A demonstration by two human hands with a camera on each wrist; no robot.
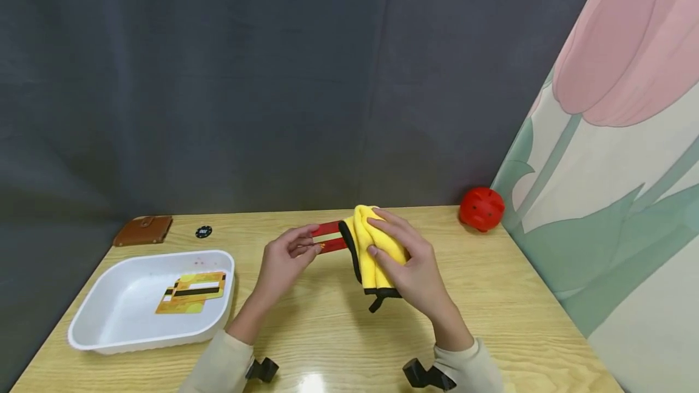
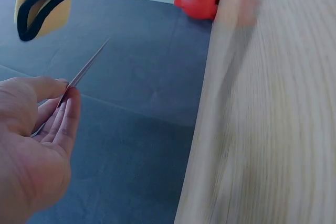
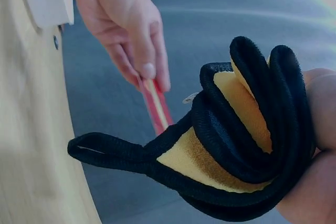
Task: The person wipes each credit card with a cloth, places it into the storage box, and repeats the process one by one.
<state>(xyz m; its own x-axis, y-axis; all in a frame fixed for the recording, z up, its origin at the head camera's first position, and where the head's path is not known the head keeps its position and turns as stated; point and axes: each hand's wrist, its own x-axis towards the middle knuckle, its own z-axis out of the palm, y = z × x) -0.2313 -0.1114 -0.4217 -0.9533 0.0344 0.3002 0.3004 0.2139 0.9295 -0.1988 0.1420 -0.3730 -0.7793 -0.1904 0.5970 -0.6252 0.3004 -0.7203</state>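
Note:
My left hand (image 1: 281, 262) pinches a red card (image 1: 329, 229) with a pale stripe between thumb and fingers, above the table. In the left wrist view the card (image 2: 89, 65) appears edge-on. A folded yellow cloth (image 1: 367, 250) with black edging and a small black loop is gripped by my right hand (image 1: 412, 262), just right of the card. From the head, the cloth overlaps the card's right end, so that end is hidden. The right wrist view shows the cloth's bunched black edges (image 3: 286, 108) close up, with the card behind them.
At the left of the wooden table (image 1: 327, 332) stands a white tray (image 1: 117, 302) holding overlapping yellow-orange cards (image 1: 188, 302). Behind it lie a brown wallet (image 1: 143, 232) and a black poker chip (image 1: 204, 231). A red piggy bank (image 1: 482, 210) sits at the back right, near the flowered wall.

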